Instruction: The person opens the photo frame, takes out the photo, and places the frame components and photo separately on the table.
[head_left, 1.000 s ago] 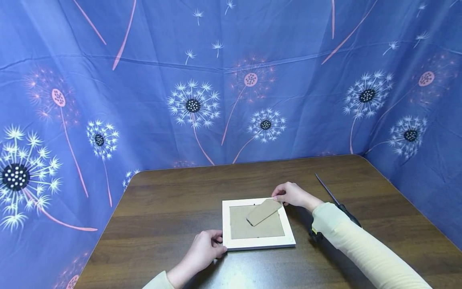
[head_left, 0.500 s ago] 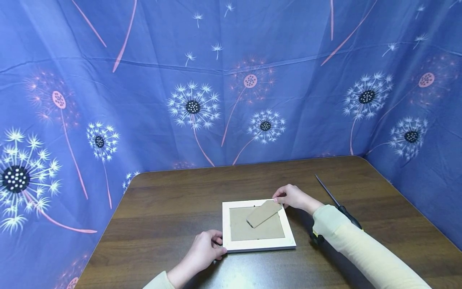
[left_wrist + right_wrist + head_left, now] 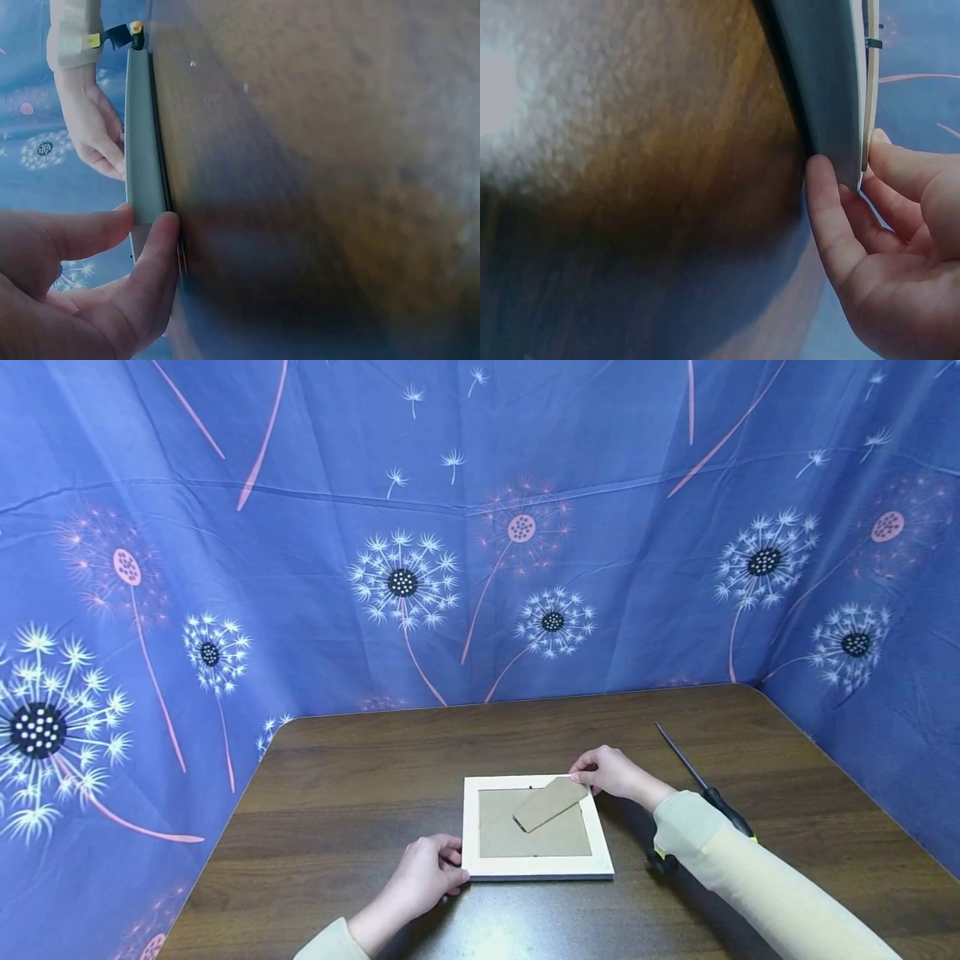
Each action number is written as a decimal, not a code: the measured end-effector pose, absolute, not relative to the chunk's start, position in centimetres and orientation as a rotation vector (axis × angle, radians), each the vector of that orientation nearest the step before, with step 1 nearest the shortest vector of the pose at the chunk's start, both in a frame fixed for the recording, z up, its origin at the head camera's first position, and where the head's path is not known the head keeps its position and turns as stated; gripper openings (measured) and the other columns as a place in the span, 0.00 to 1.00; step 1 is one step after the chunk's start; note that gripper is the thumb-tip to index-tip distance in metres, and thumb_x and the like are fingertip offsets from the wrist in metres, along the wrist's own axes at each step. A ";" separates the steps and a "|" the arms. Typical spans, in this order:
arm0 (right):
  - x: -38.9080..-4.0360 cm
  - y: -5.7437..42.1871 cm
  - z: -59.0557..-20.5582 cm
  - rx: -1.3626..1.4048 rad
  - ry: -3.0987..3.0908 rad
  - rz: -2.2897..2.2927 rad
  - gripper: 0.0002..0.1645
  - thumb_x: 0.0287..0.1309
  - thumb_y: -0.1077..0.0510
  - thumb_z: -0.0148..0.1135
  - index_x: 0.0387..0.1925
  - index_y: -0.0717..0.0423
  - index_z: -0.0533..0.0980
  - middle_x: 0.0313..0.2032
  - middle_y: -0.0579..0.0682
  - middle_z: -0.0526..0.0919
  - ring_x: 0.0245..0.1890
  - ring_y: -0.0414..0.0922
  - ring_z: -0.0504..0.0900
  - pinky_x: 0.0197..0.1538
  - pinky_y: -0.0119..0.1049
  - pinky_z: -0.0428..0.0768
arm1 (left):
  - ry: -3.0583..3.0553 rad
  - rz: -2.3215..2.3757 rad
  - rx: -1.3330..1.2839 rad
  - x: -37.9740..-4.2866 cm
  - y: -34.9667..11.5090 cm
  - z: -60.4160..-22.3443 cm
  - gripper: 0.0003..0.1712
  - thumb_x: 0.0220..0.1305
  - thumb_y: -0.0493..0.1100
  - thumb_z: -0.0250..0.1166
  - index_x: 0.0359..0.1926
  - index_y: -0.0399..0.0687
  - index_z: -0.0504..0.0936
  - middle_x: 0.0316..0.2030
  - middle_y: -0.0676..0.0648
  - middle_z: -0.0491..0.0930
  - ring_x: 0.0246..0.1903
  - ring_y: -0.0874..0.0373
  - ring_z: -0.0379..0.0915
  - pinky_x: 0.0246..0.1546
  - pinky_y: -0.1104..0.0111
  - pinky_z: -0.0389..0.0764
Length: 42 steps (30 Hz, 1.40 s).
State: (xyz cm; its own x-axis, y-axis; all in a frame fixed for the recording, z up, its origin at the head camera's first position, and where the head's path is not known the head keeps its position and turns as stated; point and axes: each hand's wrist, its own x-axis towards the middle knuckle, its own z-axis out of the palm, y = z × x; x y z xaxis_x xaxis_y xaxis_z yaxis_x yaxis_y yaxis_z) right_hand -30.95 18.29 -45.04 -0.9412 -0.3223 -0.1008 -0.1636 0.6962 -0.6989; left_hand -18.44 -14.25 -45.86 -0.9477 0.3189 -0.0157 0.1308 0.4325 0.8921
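Observation:
A white picture frame lies back side up on the table, its brown backing board showing. Slantwise across the back runs a tan easel stand. My left hand pinches the near left corner; in the left wrist view its thumb and a finger sit on opposite faces of the frame edge. At the far right corner my right hand grips the frame, thumb over the stand's end. The right wrist view shows that thumb on the thin stand and fingers at the frame's side.
A screwdriver with a black and yellow handle lies to the right, partly behind the right sleeve. Another black and yellow item shows beneath that sleeve. A blue dandelion-print cloth hangs behind the wooden table.

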 end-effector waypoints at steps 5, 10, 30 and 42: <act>-30.6 18.3 -45.2 -0.353 2.700 -1.099 0.07 0.60 0.63 0.60 0.36 0.64 0.80 0.28 0.50 0.83 0.22 0.40 0.81 0.28 0.35 0.83 | 2.519 1.500 0.400 -18.7 -14.4 -45.8 0.22 0.50 0.28 0.68 0.47 0.22 0.75 0.31 0.43 0.80 0.20 0.59 0.78 0.19 0.75 0.81; -30.1 18.4 -45.3 -0.359 2.725 -1.125 0.06 0.58 0.63 0.61 0.34 0.65 0.80 0.26 0.49 0.83 0.21 0.40 0.80 0.25 0.34 0.83 | 2.536 1.472 0.409 -19.1 -14.5 -45.6 0.22 0.50 0.28 0.68 0.47 0.22 0.74 0.31 0.42 0.80 0.20 0.58 0.79 0.19 0.75 0.80; -28.6 18.9 -45.1 -0.286 2.700 -1.190 0.07 0.59 0.66 0.59 0.36 0.68 0.79 0.29 0.53 0.83 0.24 0.42 0.82 0.27 0.34 0.85 | 2.538 1.450 0.378 -21.3 -15.0 -45.6 0.16 0.50 0.25 0.66 0.43 0.25 0.78 0.29 0.42 0.80 0.21 0.54 0.80 0.21 0.69 0.84; -27.9 19.4 -45.1 -0.253 2.681 -1.216 0.07 0.59 0.66 0.60 0.37 0.68 0.79 0.29 0.54 0.83 0.26 0.43 0.84 0.29 0.34 0.85 | 2.611 1.401 0.394 -22.8 -15.2 -45.7 0.11 0.51 0.27 0.66 0.39 0.30 0.81 0.28 0.43 0.82 0.20 0.55 0.80 0.20 0.70 0.83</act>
State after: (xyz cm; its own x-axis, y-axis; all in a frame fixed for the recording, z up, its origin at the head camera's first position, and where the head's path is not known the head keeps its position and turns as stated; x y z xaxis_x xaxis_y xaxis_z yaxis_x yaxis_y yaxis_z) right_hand -27.89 19.39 -45.10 -0.9680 -0.2307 -0.0985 -0.0779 0.6496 -0.7563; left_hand -22.81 -15.21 -45.66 -0.9540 0.2997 -0.0096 0.1577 0.5286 0.8341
